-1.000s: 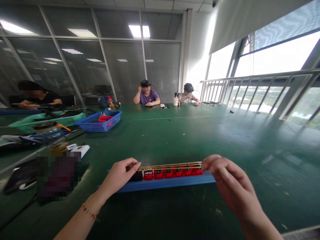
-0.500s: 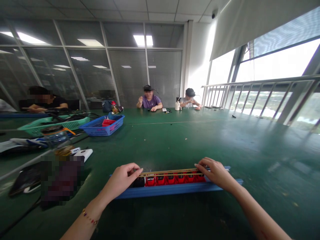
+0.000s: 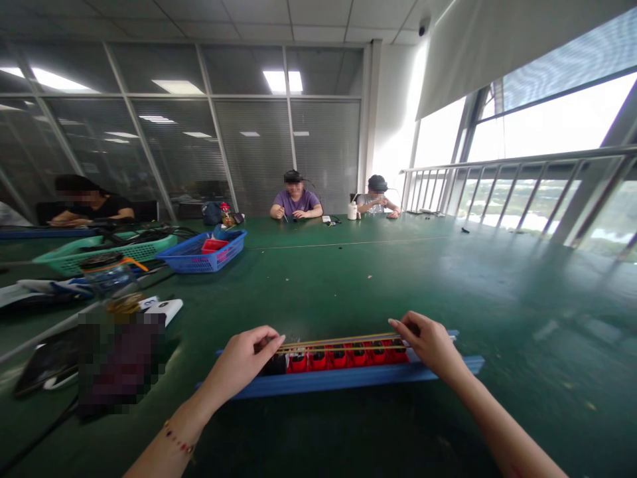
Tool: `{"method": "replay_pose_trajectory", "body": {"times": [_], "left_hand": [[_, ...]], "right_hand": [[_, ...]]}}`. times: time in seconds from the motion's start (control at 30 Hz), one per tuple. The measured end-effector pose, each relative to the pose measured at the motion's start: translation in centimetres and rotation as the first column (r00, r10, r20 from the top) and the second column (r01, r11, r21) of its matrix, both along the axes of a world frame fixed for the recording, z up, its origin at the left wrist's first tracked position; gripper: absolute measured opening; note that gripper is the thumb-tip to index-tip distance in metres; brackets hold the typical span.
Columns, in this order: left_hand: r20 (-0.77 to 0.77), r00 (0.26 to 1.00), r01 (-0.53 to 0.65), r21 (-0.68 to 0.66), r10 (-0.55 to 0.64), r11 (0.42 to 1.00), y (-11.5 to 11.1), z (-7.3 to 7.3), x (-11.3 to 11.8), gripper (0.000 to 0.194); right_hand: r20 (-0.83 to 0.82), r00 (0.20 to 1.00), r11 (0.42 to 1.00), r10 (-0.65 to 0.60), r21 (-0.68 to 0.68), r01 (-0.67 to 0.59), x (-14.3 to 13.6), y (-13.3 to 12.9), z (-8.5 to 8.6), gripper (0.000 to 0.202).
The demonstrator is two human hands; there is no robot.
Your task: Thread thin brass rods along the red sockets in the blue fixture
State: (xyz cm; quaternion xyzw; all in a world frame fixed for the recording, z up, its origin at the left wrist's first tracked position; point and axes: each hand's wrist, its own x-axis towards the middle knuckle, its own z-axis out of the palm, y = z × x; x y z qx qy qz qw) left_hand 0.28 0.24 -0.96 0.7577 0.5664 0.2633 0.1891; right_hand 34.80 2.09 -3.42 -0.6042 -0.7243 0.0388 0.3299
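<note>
In front of me lies a long blue rail-like tray with a row of several red box-shaped parts with dark tops in it. Thin yellowish strips run lengthwise above the row; whether they are rods or stretched bands I cannot tell. My left hand pinches their left ends between thumb and fingers, over a black part. At the other end, my right hand has its fingers closed around the strips' right ends, partly hiding them and the tray there.
On the left of the green table are a blue basket, a green basket, a jar, a dark phone and a white device. People sit along the far side.
My right fingers have shifted very slightly and the rear strip now slopes up a little toward them. My left hand keeps its grip. The person opposite has lowered a hand to the table.
</note>
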Motion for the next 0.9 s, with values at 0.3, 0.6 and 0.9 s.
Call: {"method": "replay_pose_trajectory", "body": {"times": [0.3,0.6,0.9], "left_hand": [[-0.002,1.000,0.005,-0.067,-0.005,0.998,0.0,0.1,-0.1,0.037],[0.011,1.000,-0.014,-0.108,0.016,0.994,0.4,-0.2,-0.6,0.041],[0.044,0.999,0.018,-0.088,-0.014,0.996,0.4,-0.2,-0.8,0.040]], "right_hand": [[-0.032,0.999,0.999,0.028,-0.034,-0.029,-0.1,-0.1,-0.6,0.042],[0.007,0.987,0.952,0.164,-0.264,-0.156,1.2,0.3,0.4,0.048],[-0.219,0.956,0.949,0.194,-0.204,-0.240,1.8,1.6,0.2,0.041]]}}
